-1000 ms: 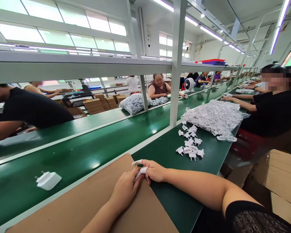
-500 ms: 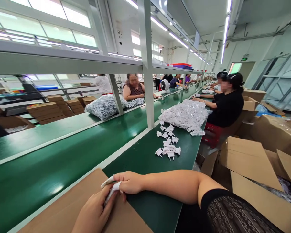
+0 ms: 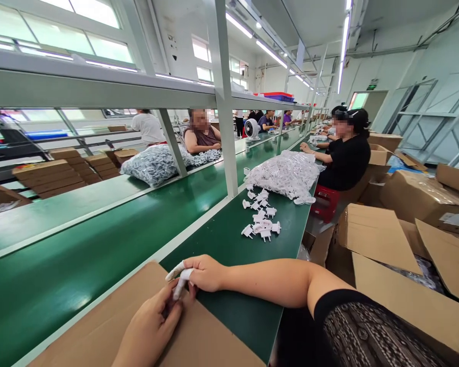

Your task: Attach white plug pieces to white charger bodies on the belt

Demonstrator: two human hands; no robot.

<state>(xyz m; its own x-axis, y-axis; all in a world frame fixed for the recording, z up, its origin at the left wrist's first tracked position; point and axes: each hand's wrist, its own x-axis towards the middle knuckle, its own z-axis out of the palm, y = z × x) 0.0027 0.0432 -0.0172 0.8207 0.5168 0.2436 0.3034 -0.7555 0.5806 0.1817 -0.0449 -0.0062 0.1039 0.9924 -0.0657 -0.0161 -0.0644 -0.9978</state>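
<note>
Close together over a brown cardboard sheet [image 3: 110,318], my two hands meet at the fingertips. My left hand [image 3: 149,321] has its fingers curled with the thumb pressed in. White covers wrap two fingers of my right hand [image 3: 206,272], which are bent toward the left fingertips. Whatever lies between the fingers is too hidden to make out. Beyond them on the green bench [image 3: 206,242], several white two-pin plug pieces [image 3: 260,224] lie loose. Behind those, a clear bag [image 3: 283,173] is full of white parts.
The conveyor belt [image 3: 110,239] runs along my left, past a metal post [image 3: 225,102]. Open cardboard boxes [image 3: 382,234] stand at the right. A co-worker in black [image 3: 346,158] sits farther along my side; another person [image 3: 201,135] sits across, near a second bag [image 3: 149,165].
The view has shifted slightly, moving the background left and up. Both hands stay together over the cardboard, with the fingers slightly rearranged and the left hand a little less closed around the right fingertips.
</note>
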